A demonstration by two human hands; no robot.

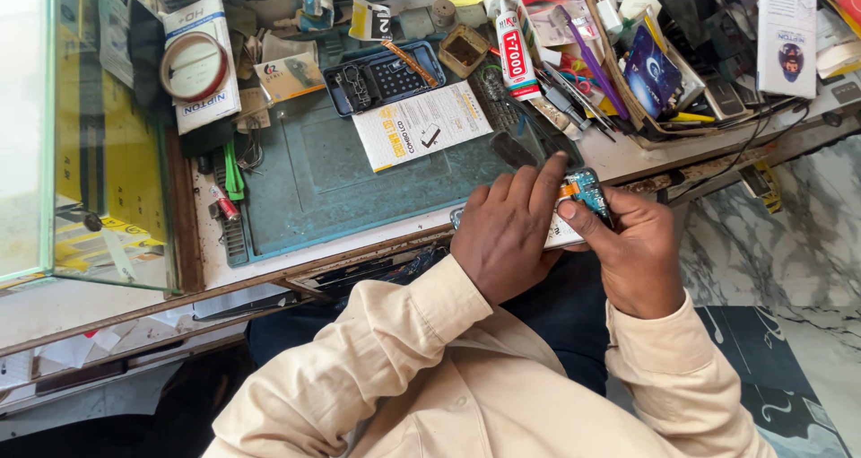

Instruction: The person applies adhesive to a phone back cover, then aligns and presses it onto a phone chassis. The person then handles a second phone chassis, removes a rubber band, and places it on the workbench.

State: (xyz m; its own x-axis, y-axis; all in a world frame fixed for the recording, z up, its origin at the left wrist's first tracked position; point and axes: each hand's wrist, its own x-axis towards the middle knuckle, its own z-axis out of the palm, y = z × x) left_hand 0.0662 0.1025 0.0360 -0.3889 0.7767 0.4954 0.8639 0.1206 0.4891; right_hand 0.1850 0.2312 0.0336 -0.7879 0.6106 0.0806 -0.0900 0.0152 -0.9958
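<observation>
Head view: you're holding an opened phone (574, 209) at the bench edge, left hand (507, 234) cupped over it with the forefinger pressing down, right hand (632, 247) pinching its side. Behind, the blue tray (381, 79) is holding small parts; the square brown dish (463, 51) is sitting beside a glue tube (514, 52).

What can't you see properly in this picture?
- Opened phone, head view: mostly covered by the left hand and right hand.
- Small parts in the blue tray: too small to tell.
- Glass case: cut off by the left edge.
- Cluttered box: contents overlap and run off the top.
</observation>
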